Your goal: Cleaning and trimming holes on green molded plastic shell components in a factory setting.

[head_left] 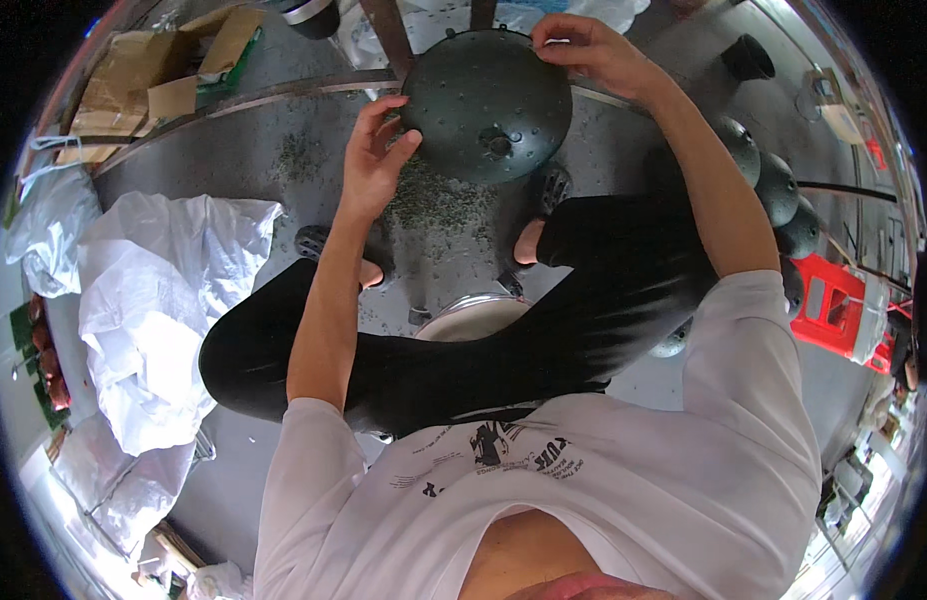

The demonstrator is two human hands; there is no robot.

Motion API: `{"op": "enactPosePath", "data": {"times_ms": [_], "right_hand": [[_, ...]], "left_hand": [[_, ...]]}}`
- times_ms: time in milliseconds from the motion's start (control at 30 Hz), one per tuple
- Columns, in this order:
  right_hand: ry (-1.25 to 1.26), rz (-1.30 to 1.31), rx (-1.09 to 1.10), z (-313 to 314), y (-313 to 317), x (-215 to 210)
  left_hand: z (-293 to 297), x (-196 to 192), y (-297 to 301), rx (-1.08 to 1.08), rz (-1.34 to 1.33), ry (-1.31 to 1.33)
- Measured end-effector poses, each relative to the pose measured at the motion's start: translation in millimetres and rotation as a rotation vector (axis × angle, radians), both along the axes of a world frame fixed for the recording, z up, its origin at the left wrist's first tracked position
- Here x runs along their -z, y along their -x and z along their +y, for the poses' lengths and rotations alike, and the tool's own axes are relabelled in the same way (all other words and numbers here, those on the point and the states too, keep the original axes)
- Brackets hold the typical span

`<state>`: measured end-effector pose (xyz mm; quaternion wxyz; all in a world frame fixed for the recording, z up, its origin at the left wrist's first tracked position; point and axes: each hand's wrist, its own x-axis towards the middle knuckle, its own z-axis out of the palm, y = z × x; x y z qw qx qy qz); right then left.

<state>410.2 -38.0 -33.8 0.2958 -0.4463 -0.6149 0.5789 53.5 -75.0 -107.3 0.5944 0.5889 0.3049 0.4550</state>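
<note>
In front of me a dark green rounded shell (478, 95) with small knobs and a hole near its lower side is held up above the floor. The left edge of this shell is gripped by my left hand (371, 165), thumb at its lower left side and the fingers near its rim. My right hand (593, 58) pinches at its upper right rim with curled fingers. Whether a small piece sits between those fingertips I cannot make out.
More dark green shells (776, 188) are piled to my right, by a red plastic stool (828, 305). White plastic sheeting (168, 310) lies left, and an open cardboard box (133, 85) far left. Green bits (433, 205) are scattered on the floor. A black pot (748, 58) stands far right.
</note>
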Motion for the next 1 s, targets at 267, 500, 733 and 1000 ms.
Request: {"op": "enactPosePath", "data": {"times_ms": [267,500,733,1000], "right_hand": [[-0.097,-0.060,-0.002,-22.9,-13.4,-16.5],[0.128,0.072,0.074,-45.6,-9.8,-34.3],[0.107,-0.089,-0.090,-65.5,-11.0,-45.2],[0.148,-0.268,-0.175,-81.2,-0.3,-65.5]], "left_hand": [[-4.3,-5.1,-11.9,0.066,0.008,0.054],[-9.7,-10.9,-13.8,0.162,-0.054,0.396],[-17.1,-8.8,-18.8,0.116,-0.024,0.566],[-21.1,-8.3,-18.4,0.128,-0.001,0.585]]}}
